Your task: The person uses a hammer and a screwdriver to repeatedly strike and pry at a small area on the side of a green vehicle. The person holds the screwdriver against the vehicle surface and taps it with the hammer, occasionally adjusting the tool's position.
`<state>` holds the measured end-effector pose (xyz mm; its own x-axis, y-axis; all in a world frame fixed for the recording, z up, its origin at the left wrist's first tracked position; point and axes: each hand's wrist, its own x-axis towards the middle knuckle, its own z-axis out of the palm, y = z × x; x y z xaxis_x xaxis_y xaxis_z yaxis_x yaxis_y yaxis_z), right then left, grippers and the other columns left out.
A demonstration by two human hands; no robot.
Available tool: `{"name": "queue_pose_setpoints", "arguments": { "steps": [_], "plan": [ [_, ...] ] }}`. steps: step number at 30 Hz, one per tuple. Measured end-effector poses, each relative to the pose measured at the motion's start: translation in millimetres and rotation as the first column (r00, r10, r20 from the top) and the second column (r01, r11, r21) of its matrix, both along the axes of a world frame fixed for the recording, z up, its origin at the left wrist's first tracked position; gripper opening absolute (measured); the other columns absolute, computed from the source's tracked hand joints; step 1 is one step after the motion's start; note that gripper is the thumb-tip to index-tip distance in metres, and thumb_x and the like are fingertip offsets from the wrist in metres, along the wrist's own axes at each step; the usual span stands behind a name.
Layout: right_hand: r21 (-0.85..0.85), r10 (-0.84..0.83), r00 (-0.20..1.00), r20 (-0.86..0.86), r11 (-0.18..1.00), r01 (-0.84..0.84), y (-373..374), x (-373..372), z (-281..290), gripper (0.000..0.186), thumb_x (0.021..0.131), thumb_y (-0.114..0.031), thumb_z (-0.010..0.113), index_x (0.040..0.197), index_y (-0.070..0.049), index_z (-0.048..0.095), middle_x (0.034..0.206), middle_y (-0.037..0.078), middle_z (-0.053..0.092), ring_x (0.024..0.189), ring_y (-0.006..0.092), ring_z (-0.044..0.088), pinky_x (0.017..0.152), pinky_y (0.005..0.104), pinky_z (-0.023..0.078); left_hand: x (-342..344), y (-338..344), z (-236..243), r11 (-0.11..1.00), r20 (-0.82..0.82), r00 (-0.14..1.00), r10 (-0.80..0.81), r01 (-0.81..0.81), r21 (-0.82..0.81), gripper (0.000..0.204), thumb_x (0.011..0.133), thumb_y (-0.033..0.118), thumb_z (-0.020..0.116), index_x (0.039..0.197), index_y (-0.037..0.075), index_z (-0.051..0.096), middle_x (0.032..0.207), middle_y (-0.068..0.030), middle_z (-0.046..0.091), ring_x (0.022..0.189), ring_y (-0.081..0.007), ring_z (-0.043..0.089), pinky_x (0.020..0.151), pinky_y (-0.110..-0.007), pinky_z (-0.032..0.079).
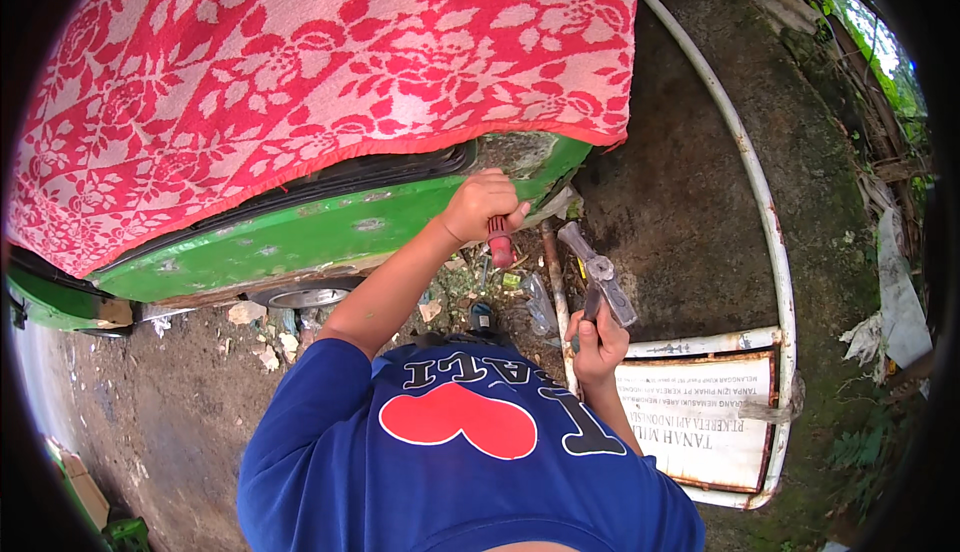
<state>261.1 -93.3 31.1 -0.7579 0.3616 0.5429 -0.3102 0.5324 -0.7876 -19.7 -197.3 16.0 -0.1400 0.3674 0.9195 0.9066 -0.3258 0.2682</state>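
My left hand [485, 209] is closed around a red-handled tool [501, 248], whose handle end sticks out below the fist. The working end is hidden, so its kind cannot be told. That fist is at the rear corner of a green car body [330, 202] with scraped, bare patches. My right hand [598, 344], lower and to the right, grips a hammer [606, 278] near its head. The worn metal head points up and left, apart from the red handle. A red and pink floral blanket [400, 52] covers the car above its lower edge.
A white pipe frame [765, 202] curves along the right, with a rusty-edged white sign board [690, 407] in its lower part. A car wheel [310, 295] shows under the body. Rubble and litter [268, 340] lie on the ground. Plants [865, 442] edge the far right.
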Motion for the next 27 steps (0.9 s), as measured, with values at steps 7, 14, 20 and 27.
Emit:
{"name": "queue_pose_setpoints", "arguments": {
  "steps": [7, 14, 20, 27],
  "plan": [
    [-0.082, -0.013, 0.999, 0.029, 0.997, 0.015, -2.1, -4.2, 0.8, 0.012, 0.096, -0.004, 0.058, 0.098, 0.007, 0.065, 0.072, 0.009, 0.063, 0.057, 0.0143, 0.059, 0.053, 0.0279, 0.047, 1.1, -3.9, 2.4, 1.0, 0.03, 0.999, -0.022, 0.021, 0.013, 0.037, 0.074, -0.003, 0.069, 0.058, 0.007, 0.038, 0.056, -0.0071, 0.037, 0.05, -0.0278, 0.042, 0.052, -0.039, 0.037],
    [-0.071, -0.004, 0.998, 0.067, 0.997, 0.009, -0.8, -5.4, 4.9, 0.013, 0.096, -0.003, 0.058, 0.087, 0.006, 0.062, 0.07, 0.009, 0.062, 0.056, 0.0153, 0.058, 0.052, 0.0282, 0.046, 3.7, -1.8, 12.6, 0.998, 0.047, 0.999, -0.024, 0.022, 0.051, 0.037, 0.074, -0.003, 0.069, 0.058, 0.006, 0.036, 0.057, -0.0072, 0.035, 0.05, -0.0281, 0.04, 0.051, -0.038, 0.035],
    [0.015, 0.028, 0.995, 0.091, 0.999, -0.03, 7.3, 0.4, 2.8, 0.042, 0.1, -0.011, 0.054, 0.136, 0.011, 0.052, 0.072, 0.007, 0.06, 0.059, 0.0115, 0.055, 0.057, 0.0254, 0.046, 0.9, 3.4, 13.2, 0.997, 0.061, 0.998, -0.032, 0.028, 0.068, 0.038, 0.074, -0.004, 0.069, 0.059, 0.005, 0.035, 0.057, -0.0072, 0.034, 0.05, -0.0285, 0.038, 0.051, -0.038, 0.034],
    [0.018, 0.002, 0.994, 0.108, 1.0, -0.004, 8.6, 3.4, 2.5, 0.043, 0.099, -0.011, 0.055, 0.136, 0.011, 0.052, 0.071, 0.007, 0.06, 0.058, 0.0115, 0.055, 0.057, 0.0255, 0.046, 0.8, 5.6, 13.3, 0.997, 0.062, 0.998, -0.023, 0.018, 0.078, 0.038, 0.075, -0.003, 0.069, 0.059, 0.005, 0.035, 0.057, -0.0071, 0.034, 0.05, -0.0282, 0.038, 0.051, -0.038, 0.034]
  ]
}}
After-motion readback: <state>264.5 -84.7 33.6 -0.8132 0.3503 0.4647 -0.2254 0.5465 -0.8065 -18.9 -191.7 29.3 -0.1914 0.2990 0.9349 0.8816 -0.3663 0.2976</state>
